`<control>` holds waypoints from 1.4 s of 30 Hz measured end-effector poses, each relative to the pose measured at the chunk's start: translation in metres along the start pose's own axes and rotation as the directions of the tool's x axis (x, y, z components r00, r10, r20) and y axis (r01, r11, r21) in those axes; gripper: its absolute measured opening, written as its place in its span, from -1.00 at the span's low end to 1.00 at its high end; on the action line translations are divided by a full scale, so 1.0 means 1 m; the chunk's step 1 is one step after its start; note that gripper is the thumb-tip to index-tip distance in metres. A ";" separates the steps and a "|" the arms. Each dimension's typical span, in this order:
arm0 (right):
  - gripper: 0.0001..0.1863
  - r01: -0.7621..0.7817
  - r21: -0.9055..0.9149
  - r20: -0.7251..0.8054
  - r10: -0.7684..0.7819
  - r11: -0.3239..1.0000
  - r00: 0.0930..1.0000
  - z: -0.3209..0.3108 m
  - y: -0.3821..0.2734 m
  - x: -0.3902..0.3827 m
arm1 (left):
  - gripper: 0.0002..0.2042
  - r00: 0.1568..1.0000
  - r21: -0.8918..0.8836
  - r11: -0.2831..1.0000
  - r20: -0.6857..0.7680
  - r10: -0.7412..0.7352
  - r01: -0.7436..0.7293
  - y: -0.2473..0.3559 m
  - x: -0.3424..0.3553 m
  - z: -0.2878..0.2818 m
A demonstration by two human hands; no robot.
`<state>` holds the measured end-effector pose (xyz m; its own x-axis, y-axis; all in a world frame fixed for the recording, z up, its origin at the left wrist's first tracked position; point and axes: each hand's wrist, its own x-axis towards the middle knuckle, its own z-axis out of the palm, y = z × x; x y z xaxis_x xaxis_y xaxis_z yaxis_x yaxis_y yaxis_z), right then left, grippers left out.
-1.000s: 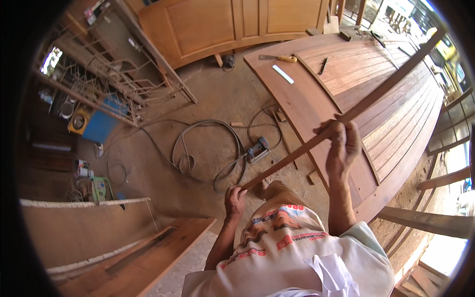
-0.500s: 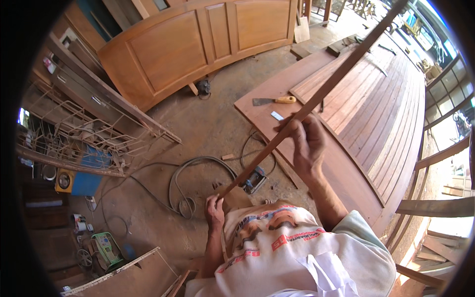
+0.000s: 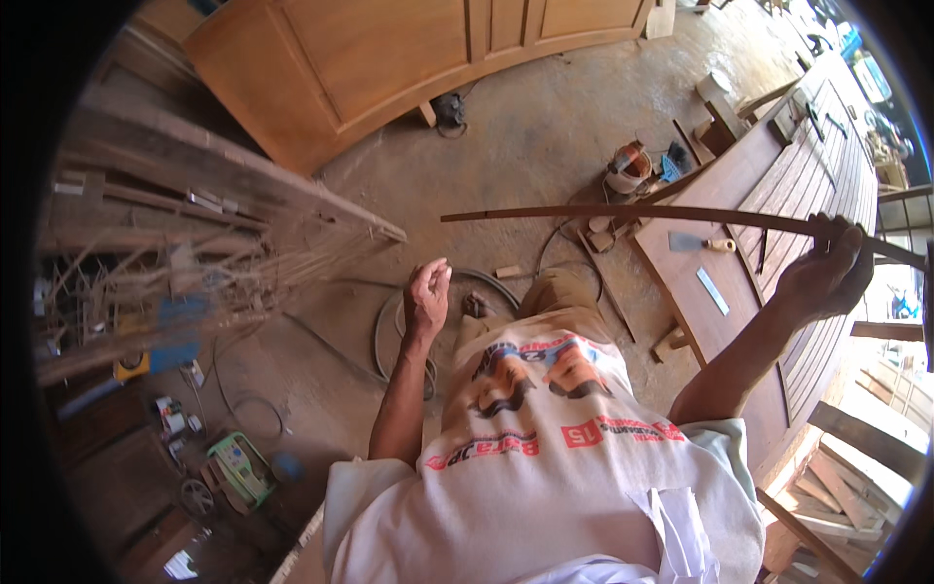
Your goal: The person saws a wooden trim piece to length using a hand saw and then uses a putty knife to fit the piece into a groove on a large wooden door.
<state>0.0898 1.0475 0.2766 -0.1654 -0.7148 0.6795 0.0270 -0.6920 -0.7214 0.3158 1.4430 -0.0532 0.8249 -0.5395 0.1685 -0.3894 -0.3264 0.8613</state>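
Pinching a long wooden strip (image 3: 545,211) well right of its free tip, the right hand (image 3: 830,268) hangs above the planked panel (image 3: 715,331). The strip overshoots the panel's edge, its tip over the floor (image 3: 535,127). The left hand (image 3: 427,297), half-unfolded, has room between it and that tip. A scraper (image 3: 687,241) lies inside the edge.

Clearance: passage near centre, strip across right

Left hand (image 3: 426,297), centre-left: room to pass rightward, below the wooden strip (image 3: 623,211). Strip spans centre to right edge, obstructing upward reach; right hand (image 3: 827,268) grips it. Upper left: timber post (image 3: 331,202) and arched panelling (image 3: 389,68) bar the way. Right: scraper (image 3: 702,242) and pale flat strip (image 3: 712,290) obstruct low passes across the workpiece (image 3: 681,277).
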 end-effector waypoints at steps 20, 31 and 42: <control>-0.71 -0.117 -0.021 -0.228 0.109 0.993 0.968 0.200 0.146 0.017 | -0.47 0.579 -0.262 0.714 0.437 0.688 -0.649 0.106 0.421 0.131; -0.70 -0.150 -0.158 -0.252 0.107 0.976 0.962 0.279 0.221 0.093 | -0.70 0.412 -0.505 0.752 0.632 0.656 -0.424 0.120 0.564 0.259; -0.77 -0.106 -0.373 -0.261 0.005 0.922 0.965 0.356 0.360 0.206 | -0.68 0.363 -0.461 0.770 0.693 0.623 -0.441 0.129 0.752 0.412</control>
<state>0.4165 0.6149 0.2042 -0.4172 -0.6671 0.6172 -0.3253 -0.5245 -0.7868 0.7174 0.6756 -0.0131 -0.2267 -0.9372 0.2652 -0.4752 0.3441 0.8098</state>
